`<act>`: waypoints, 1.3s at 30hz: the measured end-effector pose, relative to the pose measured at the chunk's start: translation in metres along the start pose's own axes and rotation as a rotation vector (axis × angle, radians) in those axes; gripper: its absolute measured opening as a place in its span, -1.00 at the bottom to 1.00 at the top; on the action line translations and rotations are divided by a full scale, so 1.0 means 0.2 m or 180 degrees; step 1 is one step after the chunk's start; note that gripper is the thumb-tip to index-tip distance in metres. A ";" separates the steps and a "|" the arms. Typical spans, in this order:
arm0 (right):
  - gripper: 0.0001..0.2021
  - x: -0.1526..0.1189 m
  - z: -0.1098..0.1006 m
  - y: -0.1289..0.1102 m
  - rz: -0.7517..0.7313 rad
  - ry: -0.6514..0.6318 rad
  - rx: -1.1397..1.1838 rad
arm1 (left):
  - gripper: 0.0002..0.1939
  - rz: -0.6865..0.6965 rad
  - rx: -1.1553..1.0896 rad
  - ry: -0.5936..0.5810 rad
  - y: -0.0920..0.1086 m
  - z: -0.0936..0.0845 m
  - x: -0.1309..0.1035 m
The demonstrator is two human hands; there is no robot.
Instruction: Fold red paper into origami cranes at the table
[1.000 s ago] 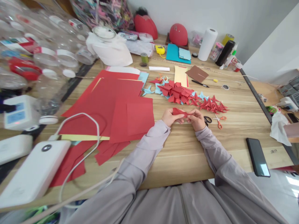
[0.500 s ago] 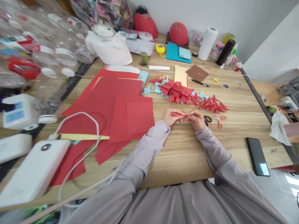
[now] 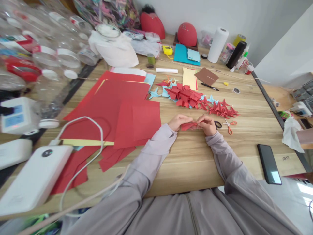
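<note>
A small folded piece of red paper (image 3: 187,125) is pinched between both hands, just above the wooden table. My left hand (image 3: 178,122) grips its left side, and my right hand (image 3: 206,124) pinches the right end with thumb and fingertips. Parts of the paper are hidden behind the fingers. Beyond the hands lies a pile of folded red paper pieces (image 3: 187,96) with some light blue paper pieces (image 3: 155,93) at its edge. Black-handled scissors (image 3: 217,124) lie partly hidden beside my right hand, next to orange-handled scissors (image 3: 230,127).
Red paper sheets (image 3: 144,122) cover the table's left, near a white power bank (image 3: 34,181) with a looping cable. Plastic bottles (image 3: 46,55) crowd the far left. A phone (image 3: 269,164) lies at right. Another person's arm (image 3: 305,136) reaches in at the right edge.
The red paper has turned between my fingers, so a wider face of it now shows. My hands stay in nearly the same place.
</note>
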State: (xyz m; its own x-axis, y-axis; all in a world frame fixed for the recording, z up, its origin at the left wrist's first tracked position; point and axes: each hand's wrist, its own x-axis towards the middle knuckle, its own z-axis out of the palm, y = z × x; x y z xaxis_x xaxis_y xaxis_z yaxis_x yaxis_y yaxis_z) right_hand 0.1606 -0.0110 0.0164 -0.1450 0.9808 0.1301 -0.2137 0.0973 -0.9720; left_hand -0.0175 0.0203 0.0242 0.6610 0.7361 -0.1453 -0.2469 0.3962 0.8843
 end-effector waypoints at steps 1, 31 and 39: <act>-0.93 0.00 0.00 0.00 0.0010 -0.0090 -0.0079 | -0.59 -0.0036 0.0152 -0.0015 0.00 0.01 0.00; -0.75 0.01 0.00 0.01 -0.0024 0.0301 -0.0771 | -0.68 0.1227 0.2561 0.1128 -0.07 0.02 0.02; -0.74 0.01 -0.01 -0.01 0.0068 0.0377 -0.0718 | -0.82 0.1537 0.2665 0.1269 -0.05 0.06 0.00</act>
State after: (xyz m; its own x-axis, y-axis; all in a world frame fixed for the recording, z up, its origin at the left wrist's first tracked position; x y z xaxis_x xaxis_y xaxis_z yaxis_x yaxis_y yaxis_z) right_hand 0.1625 -0.0081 0.0190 -0.0301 0.9947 0.0981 0.0109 0.0985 -0.9951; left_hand -0.0073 0.0103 0.0210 0.3035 0.9030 0.3041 0.2478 -0.3830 0.8899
